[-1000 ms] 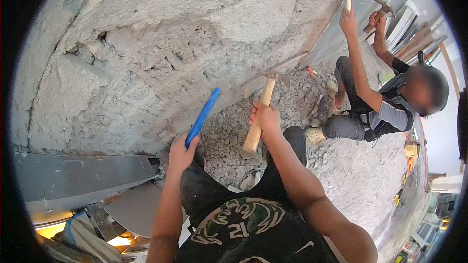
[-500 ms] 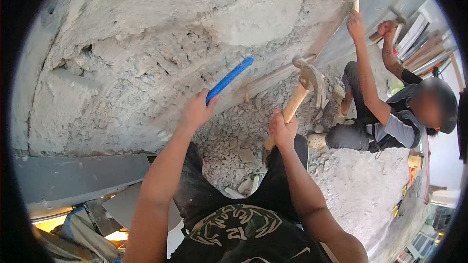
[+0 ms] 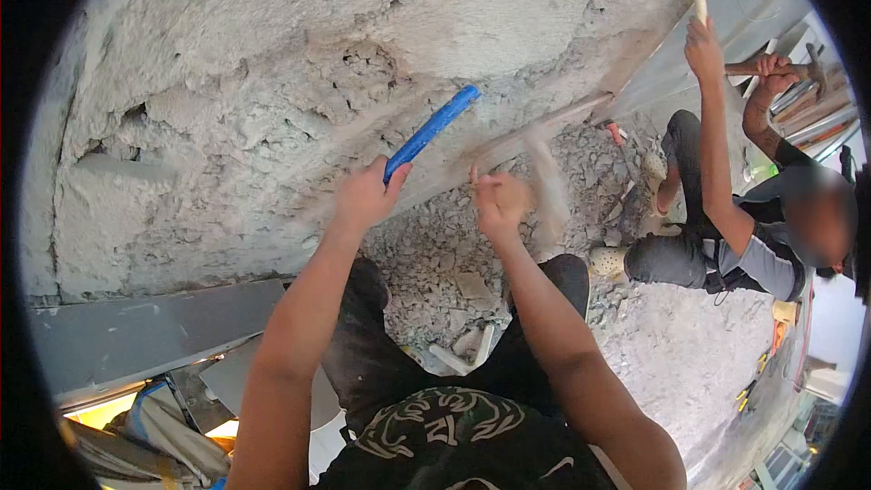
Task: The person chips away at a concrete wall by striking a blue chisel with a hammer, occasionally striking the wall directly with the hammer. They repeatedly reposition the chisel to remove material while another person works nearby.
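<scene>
My left hand is closed round the lower end of a blue bar, whose far end meets the rough, chipped wall. To its right, my right hand is closed, with a motion-smeared pale shape, the hammer, beside it; its head and handle are too blurred to make out clearly. Broken rubble lies below both hands, at the foot of the wall.
A co-worker crouches at the right, one hand raised on a tool at the wall, the other holding a hammer. A grey ledge runs along the left. Tools lie on the floor at right.
My right hand and the hammer have moved left and up, nearer the blue bar, and the hammer is now blurred. The co-worker's hammer has swung round to the right.
</scene>
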Demonstrator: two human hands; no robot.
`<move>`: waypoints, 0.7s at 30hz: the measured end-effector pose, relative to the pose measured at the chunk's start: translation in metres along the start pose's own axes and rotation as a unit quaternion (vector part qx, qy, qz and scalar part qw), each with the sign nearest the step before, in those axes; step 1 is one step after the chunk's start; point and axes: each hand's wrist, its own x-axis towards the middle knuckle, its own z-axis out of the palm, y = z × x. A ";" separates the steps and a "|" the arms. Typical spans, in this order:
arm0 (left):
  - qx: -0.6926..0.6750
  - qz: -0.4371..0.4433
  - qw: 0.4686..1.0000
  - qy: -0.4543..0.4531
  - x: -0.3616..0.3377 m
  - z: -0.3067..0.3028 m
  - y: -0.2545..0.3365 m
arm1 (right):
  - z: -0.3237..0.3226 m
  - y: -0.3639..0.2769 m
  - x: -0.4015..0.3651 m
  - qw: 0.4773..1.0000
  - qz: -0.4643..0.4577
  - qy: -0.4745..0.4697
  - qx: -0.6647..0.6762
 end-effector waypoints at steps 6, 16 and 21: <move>0.006 -0.019 1.000 0.022 0.013 0.018 -0.015 | -0.011 -0.008 0.030 0.982 0.187 -0.012 -0.014; -0.061 -0.001 0.996 0.059 -0.007 0.028 -0.006 | -0.042 -0.052 0.033 0.970 -0.041 0.017 0.239; -0.187 0.006 0.975 0.121 -0.053 0.014 0.010 | -0.057 -0.030 -0.018 0.990 0.118 -0.068 0.027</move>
